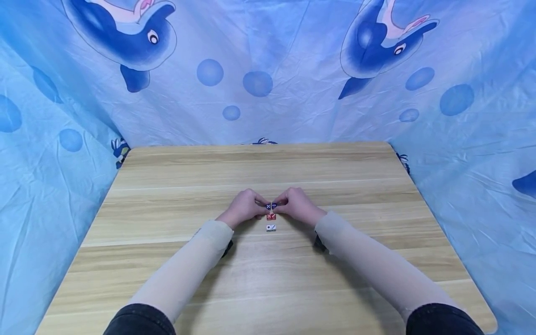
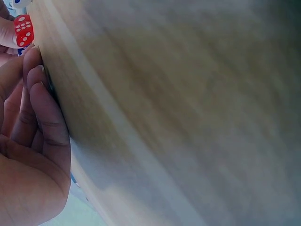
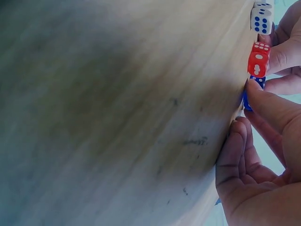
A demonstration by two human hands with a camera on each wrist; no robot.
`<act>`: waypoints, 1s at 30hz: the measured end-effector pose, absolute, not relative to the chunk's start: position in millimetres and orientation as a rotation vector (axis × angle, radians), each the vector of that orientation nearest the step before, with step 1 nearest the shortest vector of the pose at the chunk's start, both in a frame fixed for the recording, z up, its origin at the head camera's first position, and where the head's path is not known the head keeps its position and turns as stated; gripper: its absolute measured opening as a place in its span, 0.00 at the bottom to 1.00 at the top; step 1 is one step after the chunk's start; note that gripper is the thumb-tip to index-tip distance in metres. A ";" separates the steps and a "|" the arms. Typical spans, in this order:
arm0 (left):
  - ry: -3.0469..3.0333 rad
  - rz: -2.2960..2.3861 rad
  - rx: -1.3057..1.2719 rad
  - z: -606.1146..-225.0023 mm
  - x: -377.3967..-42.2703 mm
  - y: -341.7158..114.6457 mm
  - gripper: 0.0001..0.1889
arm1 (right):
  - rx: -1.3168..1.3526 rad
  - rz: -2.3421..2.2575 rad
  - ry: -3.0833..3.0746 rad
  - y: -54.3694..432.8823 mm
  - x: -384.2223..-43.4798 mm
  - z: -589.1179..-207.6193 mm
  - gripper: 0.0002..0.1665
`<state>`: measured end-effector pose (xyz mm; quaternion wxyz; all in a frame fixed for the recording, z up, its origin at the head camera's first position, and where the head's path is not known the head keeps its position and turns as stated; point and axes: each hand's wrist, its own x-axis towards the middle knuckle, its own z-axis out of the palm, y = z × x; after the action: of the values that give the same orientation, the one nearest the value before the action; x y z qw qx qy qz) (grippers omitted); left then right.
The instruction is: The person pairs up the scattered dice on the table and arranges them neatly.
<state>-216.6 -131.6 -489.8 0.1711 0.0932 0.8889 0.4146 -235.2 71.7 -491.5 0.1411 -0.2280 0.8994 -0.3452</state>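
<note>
Two blue dice with white dots sit side by side near the middle of the table. My left hand [image 1: 246,204] pinches the left blue die [image 1: 268,206] between thumb and finger. From the other side my right hand [image 1: 296,204] pinches the right blue die [image 1: 274,205]; in the right wrist view its thumb partly covers that die [image 3: 248,101]. Only a narrow gap shows between the two blue dice. Just nearer to me lies a pair of red dice [image 1: 271,217], set against each other. A pair of white dice [image 1: 271,228] lies nearer still, in line with the others.
The wooden table [image 1: 268,279] stretches to both sides of the forearms. Behind it and at both sides hangs a blue curtain [image 1: 293,121] printed with dolphins and bubbles.
</note>
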 end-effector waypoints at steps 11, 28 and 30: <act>2.492 1.224 0.270 -490.2 -216.6 -133.5 0.13 | -0.682 -0.971 2.602 74.5 -236.7 -492.1 0.15; 2.449 1.251 0.285 -487.8 -217.1 -134.0 0.13 | -0.696 -0.963 2.565 71.3 -236.5 -488.0 0.13; 2.422 1.271 0.275 -487.4 -217.8 -135.5 0.14 | -0.698 -0.977 2.544 73.0 -237.4 -487.9 0.13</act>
<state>-217.8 -135.5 -487.4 0.1950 0.0982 0.8641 0.4535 -237.4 73.0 -487.9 0.1638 -0.2447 0.8922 -0.3425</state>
